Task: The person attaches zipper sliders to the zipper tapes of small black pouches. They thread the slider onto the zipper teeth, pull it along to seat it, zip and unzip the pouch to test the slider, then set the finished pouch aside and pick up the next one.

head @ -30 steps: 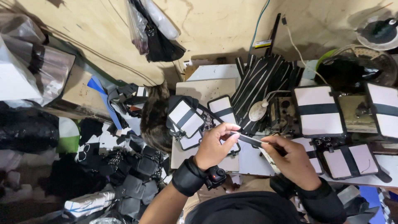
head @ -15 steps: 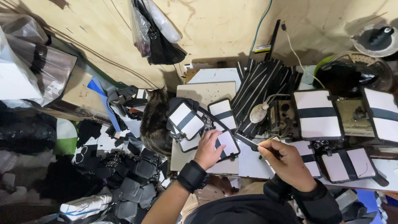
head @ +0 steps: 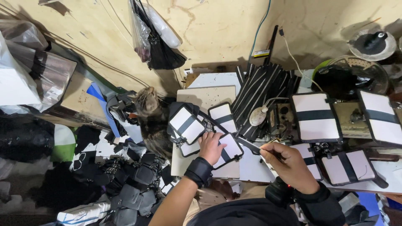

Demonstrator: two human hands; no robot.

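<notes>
Packaging is seen mostly at the left: crumpled clear plastic bags are stacked by the wall, and a dark plastic bag hangs from it beside a small yellow rectangular label. On the worktable, a white pouch panel edged and strapped in black is pressed flat under the left hand, whose fingers are spread over its left part, not clenched. A dark, slim tool is gripped in the closed fingers of the right hand, its tip held just beside the panel's right edge. Similar black-strapped white panels are crowded around, touching one another, and larger ones lie to the right. A tabby cat sits at the table's left edge. Little bare surface is left near the front edge.
</notes>
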